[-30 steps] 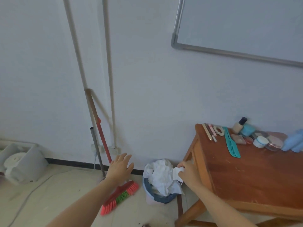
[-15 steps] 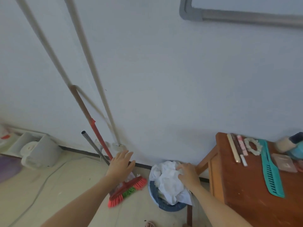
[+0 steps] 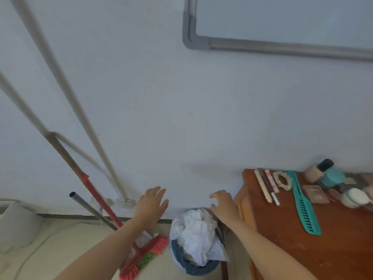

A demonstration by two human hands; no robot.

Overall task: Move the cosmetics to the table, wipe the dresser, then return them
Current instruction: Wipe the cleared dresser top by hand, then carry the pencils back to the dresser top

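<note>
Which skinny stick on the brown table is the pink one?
The pink stick lies rightmost, beside the scrunchie; the cream stick and brown stick lie left of it.

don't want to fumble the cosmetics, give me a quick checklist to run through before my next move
1. Left hand free: ok, fingers straight, holding nothing.
2. Right hand free: ok, fingers loosely spread, empty.
3. Crumpled white paper inside the blue waste bin: ok, though it is piled above the rim.
4. Teal comb lying flat on the wooden table: ok.
5. Whole set in view: cannot tell, the frame cuts it off beside the white jar.
6. That table wiped clean: cannot tell.
</note>
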